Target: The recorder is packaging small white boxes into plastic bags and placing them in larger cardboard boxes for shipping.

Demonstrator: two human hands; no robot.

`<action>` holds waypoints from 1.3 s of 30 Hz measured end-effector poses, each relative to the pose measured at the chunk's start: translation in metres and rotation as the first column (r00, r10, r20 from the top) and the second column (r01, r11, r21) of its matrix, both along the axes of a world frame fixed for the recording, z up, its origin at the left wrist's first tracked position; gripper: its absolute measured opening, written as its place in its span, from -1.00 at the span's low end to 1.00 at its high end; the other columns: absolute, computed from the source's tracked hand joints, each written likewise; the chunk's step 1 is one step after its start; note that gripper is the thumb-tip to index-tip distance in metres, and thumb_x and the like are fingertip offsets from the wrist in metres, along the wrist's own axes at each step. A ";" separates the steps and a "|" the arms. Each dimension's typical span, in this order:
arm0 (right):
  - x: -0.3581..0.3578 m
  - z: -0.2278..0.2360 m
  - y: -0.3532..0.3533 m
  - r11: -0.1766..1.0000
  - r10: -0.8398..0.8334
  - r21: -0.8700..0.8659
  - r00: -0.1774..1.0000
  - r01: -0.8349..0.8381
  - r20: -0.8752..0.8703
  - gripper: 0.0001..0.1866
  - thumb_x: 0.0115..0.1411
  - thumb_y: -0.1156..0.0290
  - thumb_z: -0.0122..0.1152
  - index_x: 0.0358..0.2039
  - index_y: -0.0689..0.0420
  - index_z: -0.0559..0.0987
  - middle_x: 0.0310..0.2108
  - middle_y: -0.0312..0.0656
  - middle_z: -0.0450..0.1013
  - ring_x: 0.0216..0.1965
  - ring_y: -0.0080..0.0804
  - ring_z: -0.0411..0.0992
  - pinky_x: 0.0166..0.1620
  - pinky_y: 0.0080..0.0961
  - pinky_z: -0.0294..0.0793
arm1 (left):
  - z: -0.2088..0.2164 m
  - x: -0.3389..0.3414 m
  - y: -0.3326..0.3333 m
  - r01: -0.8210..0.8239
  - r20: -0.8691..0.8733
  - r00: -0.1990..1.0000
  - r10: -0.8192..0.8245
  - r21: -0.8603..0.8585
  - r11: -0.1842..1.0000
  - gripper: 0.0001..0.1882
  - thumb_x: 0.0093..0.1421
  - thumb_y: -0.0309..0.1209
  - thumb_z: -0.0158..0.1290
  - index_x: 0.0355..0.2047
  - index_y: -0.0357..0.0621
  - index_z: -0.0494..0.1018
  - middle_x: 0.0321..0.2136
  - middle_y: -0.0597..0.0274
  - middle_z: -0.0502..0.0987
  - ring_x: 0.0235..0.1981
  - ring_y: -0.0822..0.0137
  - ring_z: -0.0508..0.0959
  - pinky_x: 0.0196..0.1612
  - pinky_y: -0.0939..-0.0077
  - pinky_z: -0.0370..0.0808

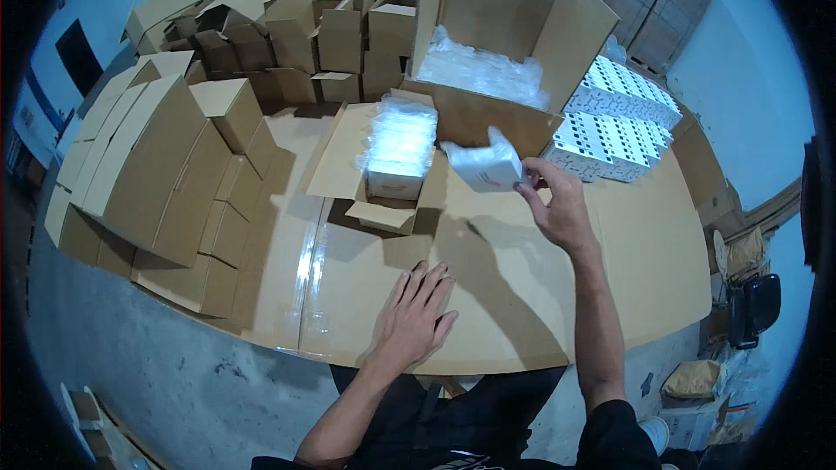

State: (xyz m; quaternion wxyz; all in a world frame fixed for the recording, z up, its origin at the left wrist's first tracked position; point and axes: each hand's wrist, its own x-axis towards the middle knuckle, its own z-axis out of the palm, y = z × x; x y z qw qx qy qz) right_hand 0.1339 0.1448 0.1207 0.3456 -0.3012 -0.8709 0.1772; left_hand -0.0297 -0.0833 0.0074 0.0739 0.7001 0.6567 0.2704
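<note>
R hand pinches the R end of a white pkt in clear wrap, thumb & fingertips closed on it, held up over the tabletop btwn the small open carton & the white box stacks. L hand lies palm-down, fingers a bit spread, holding nothing. Pkt's far side hidden, print too small; big carton's lower contents blocked by its front wall.

Glossy plastic wrap, matt cardboard carton
</note>
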 end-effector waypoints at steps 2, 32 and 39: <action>-0.028 -0.006 -0.006 0.998 0.046 -0.039 0.998 -0.048 -0.038 -0.69 0.17 0.65 0.31 -0.05 0.26 0.56 -0.28 -0.04 0.58 -0.27 -0.30 0.60 -0.18 -0.41 0.60 | -0.002 -0.005 -0.005 -0.007 0.054 0.999 0.006 0.020 1.000 -0.45 0.27 -0.18 0.14 0.20 -0.15 0.39 0.28 0.05 0.35 0.34 -0.05 0.28 0.42 0.03 0.14; -0.148 -0.023 -0.024 0.923 0.161 0.228 0.851 -0.309 0.500 -0.75 0.22 0.52 0.19 -0.09 0.19 0.45 -0.22 -0.04 0.44 -0.13 -0.04 0.43 -0.04 -0.13 0.47 | -0.006 -0.007 -0.007 -0.009 0.141 0.990 0.003 0.045 0.999 -0.52 0.25 -0.24 0.16 0.13 -0.16 0.44 0.23 0.04 0.37 0.29 -0.07 0.29 0.40 -0.01 0.16; -0.154 -0.034 -0.030 0.925 0.095 0.299 0.903 -0.236 0.419 -0.78 0.10 0.53 0.24 -0.20 0.16 0.51 -0.27 -0.05 0.46 -0.19 -0.05 0.46 -0.11 -0.13 0.50 | -0.009 -0.007 -0.008 0.007 0.148 0.989 -0.016 0.064 0.998 -0.50 0.23 -0.24 0.17 0.14 -0.14 0.44 0.23 0.05 0.37 0.29 -0.07 0.29 0.40 -0.03 0.16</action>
